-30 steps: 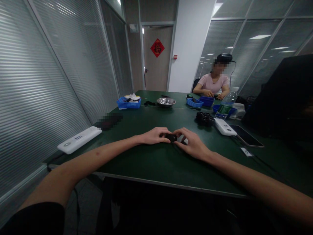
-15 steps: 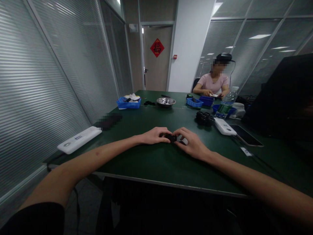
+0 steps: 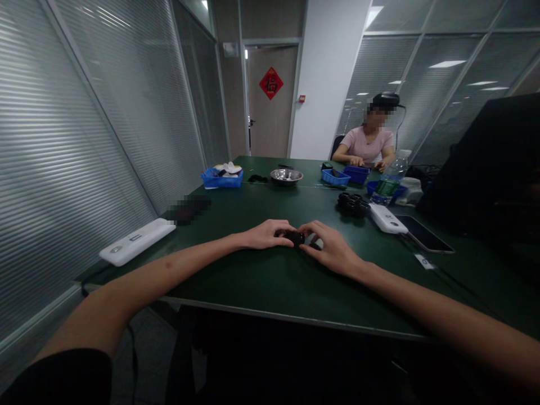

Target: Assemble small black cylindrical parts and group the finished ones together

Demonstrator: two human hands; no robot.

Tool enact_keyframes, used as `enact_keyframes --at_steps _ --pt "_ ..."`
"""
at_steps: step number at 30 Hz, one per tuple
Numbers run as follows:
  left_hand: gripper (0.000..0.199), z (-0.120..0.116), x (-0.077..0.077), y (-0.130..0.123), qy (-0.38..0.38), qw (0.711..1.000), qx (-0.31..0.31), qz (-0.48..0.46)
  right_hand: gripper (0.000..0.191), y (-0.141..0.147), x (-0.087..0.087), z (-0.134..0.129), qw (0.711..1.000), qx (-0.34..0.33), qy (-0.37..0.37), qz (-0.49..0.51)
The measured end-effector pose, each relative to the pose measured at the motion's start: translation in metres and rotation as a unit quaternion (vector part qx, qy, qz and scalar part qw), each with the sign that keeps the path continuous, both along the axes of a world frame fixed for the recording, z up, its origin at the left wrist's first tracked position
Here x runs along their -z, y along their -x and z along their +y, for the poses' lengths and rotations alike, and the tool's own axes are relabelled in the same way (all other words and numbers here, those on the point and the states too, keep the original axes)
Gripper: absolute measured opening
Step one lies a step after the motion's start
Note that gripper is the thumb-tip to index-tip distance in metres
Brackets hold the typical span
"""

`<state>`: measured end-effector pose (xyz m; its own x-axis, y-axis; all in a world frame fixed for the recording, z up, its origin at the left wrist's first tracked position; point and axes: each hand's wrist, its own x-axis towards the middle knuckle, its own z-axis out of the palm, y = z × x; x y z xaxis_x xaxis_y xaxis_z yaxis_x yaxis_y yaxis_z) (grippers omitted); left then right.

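My left hand (image 3: 265,234) is closed around the left end of a small black object (image 3: 296,238), thumb in front and fingers behind. The object looks short and rounded; its exact kind cannot be made out. From the other side, the fingertips of my right hand (image 3: 331,244) close on its right end. A dark piece shows in the gap between the right thumb and fingers, partly hidden by them. Both hands rest low over the dark green table (image 3: 253,275), close to its front edge.
A white power bank (image 3: 137,242) lies left, another (image 3: 388,218) right beside a tablet (image 3: 425,233). Black round parts (image 3: 353,204), a water bottle (image 3: 388,183), a metal bowl (image 3: 287,178) and blue baskets (image 3: 223,180) stand farther back. A co-worker (image 3: 367,143) sits across.
My hands stay almost in place, with a slight shift of the right fingers on the black object. The gap inside my right hand looks darker. The co-worker's pale item now looks dark.
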<state>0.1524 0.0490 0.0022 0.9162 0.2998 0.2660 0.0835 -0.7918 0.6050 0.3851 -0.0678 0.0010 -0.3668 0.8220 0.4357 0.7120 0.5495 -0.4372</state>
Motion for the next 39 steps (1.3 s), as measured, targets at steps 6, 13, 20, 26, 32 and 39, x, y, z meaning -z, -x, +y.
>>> enact_keyframes --at_steps 6,13,20,26,32,39 --pt "0.045 0.0000 -0.0003 0.0006 0.007 1.000 0.002 0.007 0.022 0.0003 -0.0009 0.0003 0.999 0.026 0.031 0.004" --pt "0.044 0.0011 0.0006 0.0004 -0.004 1.000 0.003 0.003 0.028 0.0002 -0.0023 -0.0021 1.000 -0.007 -0.002 0.007" --pt "0.046 0.0001 -0.0015 0.0020 -0.002 1.000 0.010 0.006 0.025 -0.0010 -0.0003 -0.0001 1.000 0.017 0.021 -0.001" --pt "0.046 0.0032 0.0025 0.0007 -0.004 1.000 0.010 -0.001 0.028 -0.0008 -0.0009 -0.0004 1.000 -0.009 -0.003 -0.010" --pt "0.047 0.0010 0.0011 -0.0006 -0.005 1.000 0.000 0.008 0.026 -0.0003 0.0008 0.0005 0.999 0.031 0.012 -0.018" --pt "0.045 0.0001 0.0005 -0.0004 -0.007 1.000 0.003 0.000 0.026 -0.0018 -0.0006 0.0003 1.000 -0.009 -0.001 -0.009"
